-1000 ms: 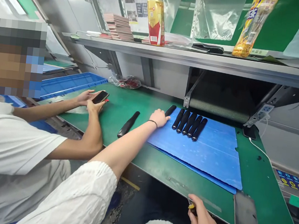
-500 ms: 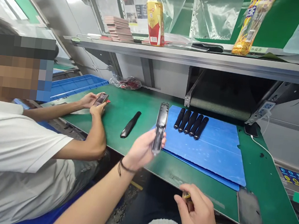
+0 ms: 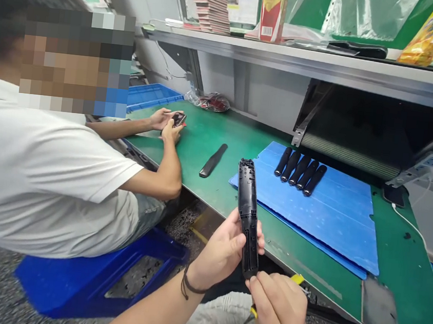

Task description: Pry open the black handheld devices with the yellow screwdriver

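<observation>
My left hand (image 3: 222, 250) is closed around a long black plastic shell (image 3: 248, 201), held upright and tilted a little, its hollow ribbed inside facing me. At the shell's lower end, my right hand (image 3: 279, 302) has its fingertips touching the tip. A small tool with yellow parts (image 3: 254, 312) is tucked in that right hand; a thin pointed end sticks out below the fingers, and the rest is mostly hidden. Several black handle-shaped pieces (image 3: 299, 171) lie in a row on a blue plastic sheet (image 3: 330, 220). Left of the sheet, another black piece (image 3: 213, 160) rests on the green table (image 3: 238, 133).
On my left sits a person in a white shirt (image 3: 65, 166), holding a phone (image 3: 178, 119) over the table. A shelf (image 3: 289, 56) with a bottle (image 3: 273, 13) spans the back. A charging phone (image 3: 394, 196) and a dark flat pad (image 3: 381, 308) lie at right.
My right hand has come up and left to meet the shell's lower end. The shell is lower and nearer me, its ribbed inside now plainly visible. The camera view has shifted.
</observation>
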Action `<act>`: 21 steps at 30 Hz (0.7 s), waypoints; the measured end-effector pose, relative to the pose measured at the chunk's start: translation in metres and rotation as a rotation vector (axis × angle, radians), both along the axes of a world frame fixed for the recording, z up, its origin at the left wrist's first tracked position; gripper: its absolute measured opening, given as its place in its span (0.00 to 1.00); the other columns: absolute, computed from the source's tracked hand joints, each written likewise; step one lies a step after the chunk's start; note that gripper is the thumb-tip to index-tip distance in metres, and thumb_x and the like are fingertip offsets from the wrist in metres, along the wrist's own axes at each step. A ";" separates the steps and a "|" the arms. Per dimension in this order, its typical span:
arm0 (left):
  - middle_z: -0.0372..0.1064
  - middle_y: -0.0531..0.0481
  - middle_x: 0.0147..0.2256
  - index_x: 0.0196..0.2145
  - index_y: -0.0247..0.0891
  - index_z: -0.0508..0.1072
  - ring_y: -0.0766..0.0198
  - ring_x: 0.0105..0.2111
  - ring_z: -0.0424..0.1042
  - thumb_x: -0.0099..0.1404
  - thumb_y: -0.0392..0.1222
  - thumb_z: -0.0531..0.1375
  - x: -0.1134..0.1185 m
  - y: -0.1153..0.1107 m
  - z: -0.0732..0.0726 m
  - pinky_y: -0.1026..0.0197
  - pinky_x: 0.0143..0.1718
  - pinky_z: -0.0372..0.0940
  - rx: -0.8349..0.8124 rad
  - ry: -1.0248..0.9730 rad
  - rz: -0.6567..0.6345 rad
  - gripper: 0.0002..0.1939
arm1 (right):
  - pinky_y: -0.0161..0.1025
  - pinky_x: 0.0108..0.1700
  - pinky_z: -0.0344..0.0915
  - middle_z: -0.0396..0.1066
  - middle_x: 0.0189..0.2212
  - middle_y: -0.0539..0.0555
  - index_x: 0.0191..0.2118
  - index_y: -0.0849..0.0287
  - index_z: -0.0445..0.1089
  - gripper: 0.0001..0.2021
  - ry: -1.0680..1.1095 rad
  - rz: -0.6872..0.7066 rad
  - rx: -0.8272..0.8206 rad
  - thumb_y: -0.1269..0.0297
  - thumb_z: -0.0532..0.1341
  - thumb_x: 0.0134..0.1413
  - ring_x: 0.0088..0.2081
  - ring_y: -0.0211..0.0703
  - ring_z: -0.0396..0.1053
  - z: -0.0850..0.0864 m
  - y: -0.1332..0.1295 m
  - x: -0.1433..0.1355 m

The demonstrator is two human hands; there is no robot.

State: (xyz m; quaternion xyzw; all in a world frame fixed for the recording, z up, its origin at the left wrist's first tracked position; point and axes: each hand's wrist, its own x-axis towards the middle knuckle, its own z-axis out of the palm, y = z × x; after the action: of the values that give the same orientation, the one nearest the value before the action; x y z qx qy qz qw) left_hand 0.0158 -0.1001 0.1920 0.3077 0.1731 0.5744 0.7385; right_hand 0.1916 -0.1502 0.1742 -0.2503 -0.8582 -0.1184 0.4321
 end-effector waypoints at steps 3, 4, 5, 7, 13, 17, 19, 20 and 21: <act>0.67 0.44 0.42 0.48 0.38 0.72 0.60 0.37 0.73 0.72 0.63 0.59 0.005 0.011 0.006 0.58 0.39 0.73 -0.050 -0.135 0.032 0.23 | 0.42 0.32 0.64 0.77 0.37 0.64 0.47 0.72 0.73 0.11 -0.028 0.022 -0.001 0.78 0.63 0.58 0.35 0.47 0.72 0.002 -0.002 -0.004; 0.67 0.45 0.41 0.50 0.38 0.72 0.63 0.33 0.72 0.73 0.63 0.56 0.006 0.016 0.006 0.60 0.34 0.72 -0.092 -0.178 0.041 0.24 | 0.41 0.31 0.62 0.77 0.37 0.64 0.48 0.71 0.73 0.11 -0.035 0.031 -0.010 0.78 0.62 0.59 0.34 0.46 0.71 0.002 -0.003 -0.006; 0.66 0.47 0.39 0.53 0.38 0.71 0.67 0.29 0.68 0.75 0.61 0.55 0.007 0.020 0.005 0.64 0.29 0.69 -0.132 -0.215 0.047 0.24 | 0.41 0.31 0.61 0.76 0.37 0.64 0.48 0.71 0.72 0.10 -0.031 0.043 -0.035 0.78 0.60 0.61 0.33 0.45 0.70 0.001 -0.004 -0.009; 0.61 0.51 0.35 0.57 0.38 0.69 0.74 0.23 0.59 0.76 0.55 0.56 0.007 0.027 0.002 0.71 0.22 0.59 -0.180 -0.253 0.058 0.21 | 0.39 0.31 0.57 0.75 0.35 0.62 0.46 0.68 0.71 0.10 0.021 0.072 -0.138 0.78 0.54 0.64 0.30 0.41 0.66 -0.003 -0.006 -0.014; 0.55 0.56 0.32 0.64 0.40 0.64 0.74 0.20 0.55 0.70 0.54 0.64 -0.013 0.023 -0.015 0.70 0.15 0.56 0.001 0.072 0.113 0.31 | 0.36 0.31 0.54 0.65 0.25 0.49 0.35 0.59 0.66 0.07 0.224 0.059 -0.526 0.74 0.63 0.65 0.26 0.35 0.60 0.001 -0.006 -0.016; 0.57 0.57 0.29 0.70 0.40 0.60 0.74 0.18 0.55 0.68 0.58 0.66 -0.026 0.014 -0.019 0.69 0.14 0.55 0.116 0.359 0.160 0.40 | 0.36 0.32 0.58 0.67 0.29 0.50 0.49 0.59 0.69 0.06 0.163 -0.106 -0.529 0.71 0.61 0.68 0.28 0.35 0.61 0.024 0.017 -0.003; 0.56 0.57 0.26 0.71 0.38 0.61 0.74 0.18 0.54 0.73 0.63 0.59 -0.026 0.009 -0.018 0.70 0.16 0.52 0.124 0.420 0.184 0.38 | 0.37 0.35 0.59 0.68 0.33 0.52 0.55 0.61 0.67 0.11 0.045 -0.153 -0.497 0.68 0.58 0.71 0.32 0.38 0.63 0.038 0.033 0.003; 0.56 0.56 0.25 0.70 0.37 0.62 0.73 0.19 0.54 0.75 0.63 0.55 -0.025 0.005 -0.017 0.70 0.17 0.52 0.108 0.447 0.194 0.36 | 0.38 0.36 0.57 0.67 0.33 0.53 0.53 0.61 0.68 0.09 -0.011 -0.165 -0.447 0.67 0.56 0.73 0.33 0.40 0.62 0.045 0.040 0.006; 0.56 0.56 0.24 0.70 0.36 0.64 0.73 0.19 0.54 0.77 0.61 0.52 -0.023 0.002 -0.015 0.70 0.18 0.52 0.086 0.478 0.203 0.34 | 0.39 0.35 0.55 0.66 0.32 0.53 0.49 0.61 0.69 0.08 -0.065 -0.177 -0.384 0.67 0.54 0.73 0.34 0.40 0.60 0.052 0.047 0.008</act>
State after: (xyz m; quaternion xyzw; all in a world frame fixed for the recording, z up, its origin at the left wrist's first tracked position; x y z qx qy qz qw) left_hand -0.0070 -0.0982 0.1766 0.4467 0.3481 0.5633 0.6017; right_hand 0.1995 -0.1028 0.2257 -0.3986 -0.8531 0.0017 0.3366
